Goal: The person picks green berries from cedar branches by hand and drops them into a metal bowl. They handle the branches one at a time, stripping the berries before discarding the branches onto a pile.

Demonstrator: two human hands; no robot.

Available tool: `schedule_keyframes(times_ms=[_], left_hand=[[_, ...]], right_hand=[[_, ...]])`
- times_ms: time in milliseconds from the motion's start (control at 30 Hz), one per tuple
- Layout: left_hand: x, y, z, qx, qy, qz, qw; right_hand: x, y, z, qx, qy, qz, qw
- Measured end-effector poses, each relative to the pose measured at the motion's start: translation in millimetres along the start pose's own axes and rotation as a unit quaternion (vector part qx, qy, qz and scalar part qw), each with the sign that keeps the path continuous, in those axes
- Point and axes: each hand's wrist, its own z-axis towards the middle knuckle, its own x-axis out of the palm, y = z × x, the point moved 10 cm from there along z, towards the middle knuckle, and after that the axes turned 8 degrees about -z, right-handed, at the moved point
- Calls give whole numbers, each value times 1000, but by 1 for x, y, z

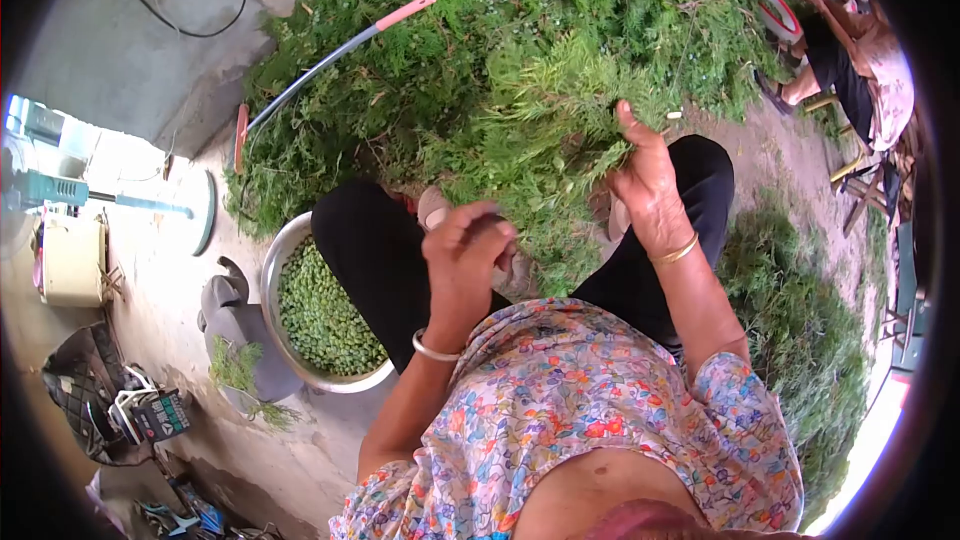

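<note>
My right hand [645, 175], with a gold bangle at its wrist, is closed around a leafy green conifer branch [560, 130], its thumb pointing up. The sprays of that branch spread leftward between my knees, over a large heap of cut conifer branches [430, 90]. Just below and left of the branch is my left hand [465, 255], wearing a silver bangle. Its fingers are curled in, and whatever they may hold is hidden. By my left knee a metal basin [268, 285] contains many small green cones [325, 315].
A rake-like tool [330, 62] with a pink grip lies across the heap. A standing fan [200, 210] and a grey object [255, 340] are at left. Another person [865, 60] sits at upper right near a red-rimmed basin [775, 8]. More branches [790, 330] lie at right.
</note>
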Motion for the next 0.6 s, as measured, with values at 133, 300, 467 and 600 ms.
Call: schedule_keyframes(times_ms=[133, 300, 467, 600], left_hand=[[14, -43, -2, 124, 11, 142, 982], [80, -50, 4, 300, 127, 334, 884], [86, -17, 18, 296, 88, 447, 840], [86, -2, 26, 215, 84, 475, 849]], right_hand=[[-13, 11, 14, -8, -4, -50, 999], [-40, -5, 33, 3, 3, -38, 999], [-47, -6, 26, -6, -65, -62, 996], [-34, -6, 15, -12, -56, -39, 998]])
